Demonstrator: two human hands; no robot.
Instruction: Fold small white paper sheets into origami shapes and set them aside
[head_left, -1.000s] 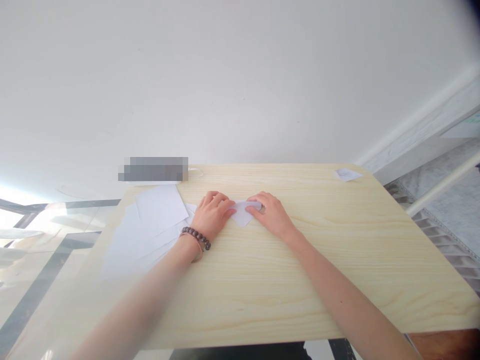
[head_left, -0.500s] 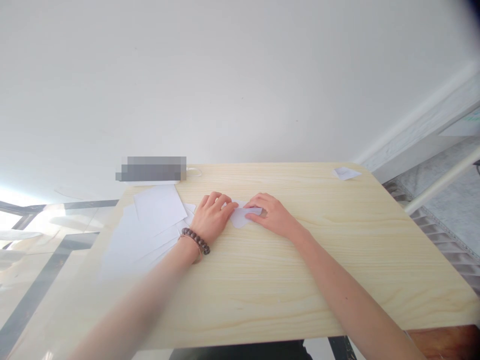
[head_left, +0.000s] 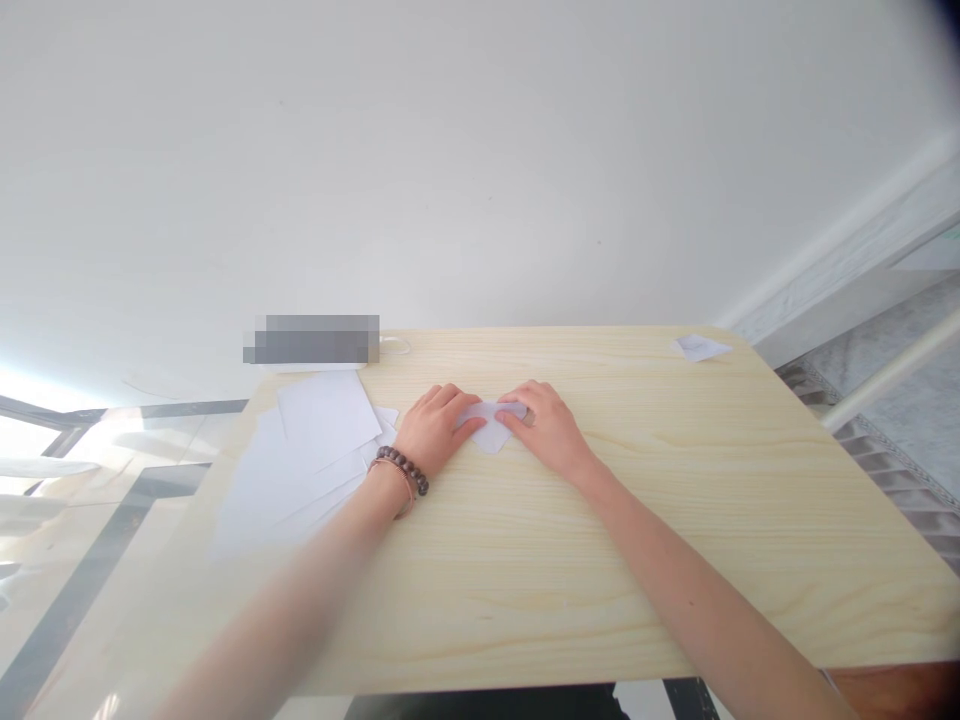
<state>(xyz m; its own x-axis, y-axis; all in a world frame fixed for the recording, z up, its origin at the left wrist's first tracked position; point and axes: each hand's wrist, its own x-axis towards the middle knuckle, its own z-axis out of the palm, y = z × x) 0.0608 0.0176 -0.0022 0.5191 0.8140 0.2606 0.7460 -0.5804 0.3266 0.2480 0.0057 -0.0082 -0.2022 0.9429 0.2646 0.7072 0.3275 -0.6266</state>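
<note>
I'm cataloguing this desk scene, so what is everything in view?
wall: one, white, behind the table
table: one, pale wood, lower half of the view
folded paper: one, white, middle of the table, under the fingertips of both hands
loose sheets: spread pile, count unclear, white, left side of the table
paper scrap: one, white, far right corner
bead bracelet: one, dark brown, left wrist
left hand: one, pressing the folded paper's left end
right hand: one, pressing its right end

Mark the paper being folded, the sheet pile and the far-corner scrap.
paper being folded [head_left: 490, 438]: head view, lower tip.
sheet pile [head_left: 326, 418]: head view, top sheet.
far-corner scrap [head_left: 699, 347]: head view, centre.
</note>
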